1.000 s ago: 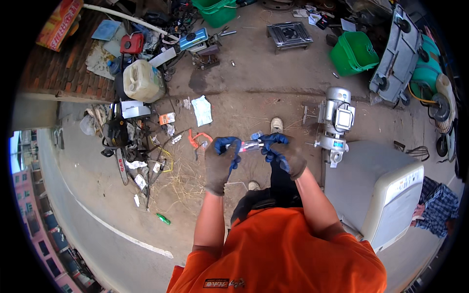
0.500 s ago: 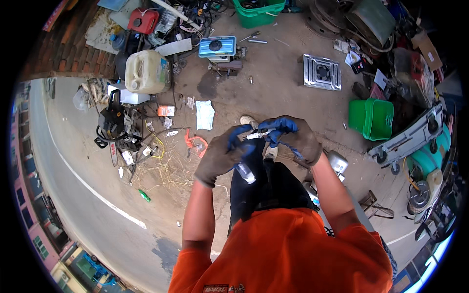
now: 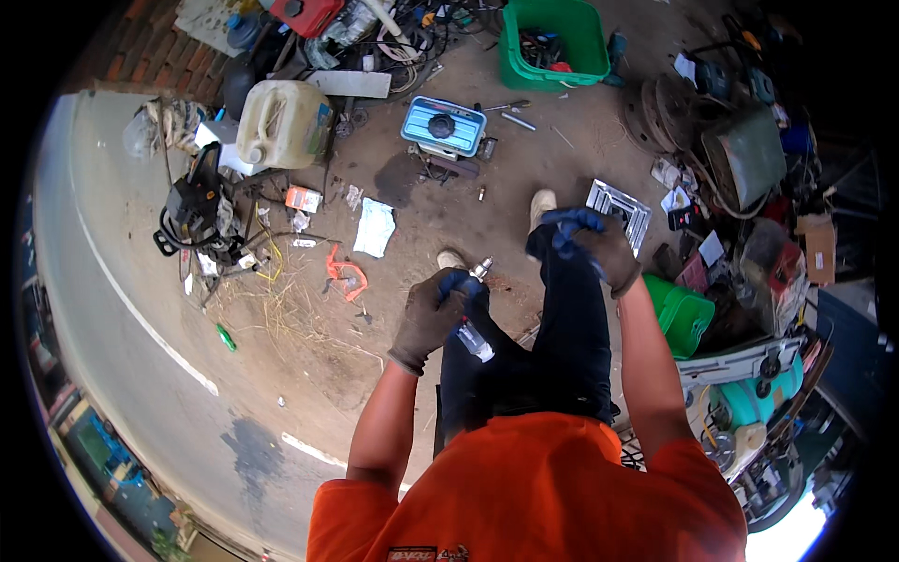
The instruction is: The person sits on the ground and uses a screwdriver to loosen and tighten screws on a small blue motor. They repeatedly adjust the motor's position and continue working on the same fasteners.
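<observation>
A small metal spark plug (image 3: 481, 268) pokes up from the fingers of my left hand (image 3: 433, 314), which is closed around it. The same gloved hand also has a clear plastic tube-shaped piece (image 3: 476, 343) hanging below its fingers, beside my thigh. My right hand (image 3: 601, 245) is raised apart from it, over my right leg. Its blue-coated fingers are loosely bent and somewhat blurred, and no object shows in them. Both hands wear brown and blue work gloves.
Ahead on the ground stands a small blue-topped generator (image 3: 444, 127), with metal tools behind it. A chainsaw (image 3: 198, 211) and a whitish jerrycan (image 3: 284, 125) are at the left. A metal frame (image 3: 626, 212) and a green bucket (image 3: 676, 317) lie to the right.
My right hand has come away from the spark plug and moved right. The left hand keeps the plug. My legs have spread into a step, and the view has turned.
</observation>
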{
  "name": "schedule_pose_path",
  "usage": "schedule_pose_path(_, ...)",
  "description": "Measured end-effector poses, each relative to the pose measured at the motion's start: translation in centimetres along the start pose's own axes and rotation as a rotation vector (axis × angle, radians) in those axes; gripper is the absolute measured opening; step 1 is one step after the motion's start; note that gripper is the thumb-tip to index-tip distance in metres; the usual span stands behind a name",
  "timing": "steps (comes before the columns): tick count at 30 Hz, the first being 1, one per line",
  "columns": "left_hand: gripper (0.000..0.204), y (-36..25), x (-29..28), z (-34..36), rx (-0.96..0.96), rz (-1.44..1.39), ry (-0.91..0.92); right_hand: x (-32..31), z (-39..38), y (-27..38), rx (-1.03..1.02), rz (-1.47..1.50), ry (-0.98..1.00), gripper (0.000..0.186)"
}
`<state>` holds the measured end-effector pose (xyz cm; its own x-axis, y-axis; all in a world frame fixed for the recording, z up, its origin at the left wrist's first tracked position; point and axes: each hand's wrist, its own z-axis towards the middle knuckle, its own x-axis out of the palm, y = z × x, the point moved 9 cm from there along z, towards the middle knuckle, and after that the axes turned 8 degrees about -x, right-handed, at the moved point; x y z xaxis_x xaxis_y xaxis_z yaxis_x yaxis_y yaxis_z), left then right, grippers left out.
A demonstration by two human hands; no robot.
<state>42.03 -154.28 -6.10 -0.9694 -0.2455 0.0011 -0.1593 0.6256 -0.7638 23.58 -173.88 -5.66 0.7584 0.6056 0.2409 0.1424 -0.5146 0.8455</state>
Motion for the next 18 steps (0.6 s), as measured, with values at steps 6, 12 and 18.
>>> schedule_pose_path(6, 0.029, 4.0, 4.0, 7.4, -0.124, -0.554, -0.049, -2.0, 7.2, -7.5, 0.325, -0.761, 0.390, 0.047)
schedule_pose_path(12, 0.025, 6.6, 14.1, 16.0, -0.210, -0.789, -0.162, -4.6, 11.8, -10.5, 0.459, -0.117, 0.479, 0.038)
schedule_pose_path(18, 0.020, 10.8, 17.0, 25.6, -0.506, -0.956, -0.299, -10.2, 25.1, -8.7, 0.283, -0.114, 0.372, 0.034)
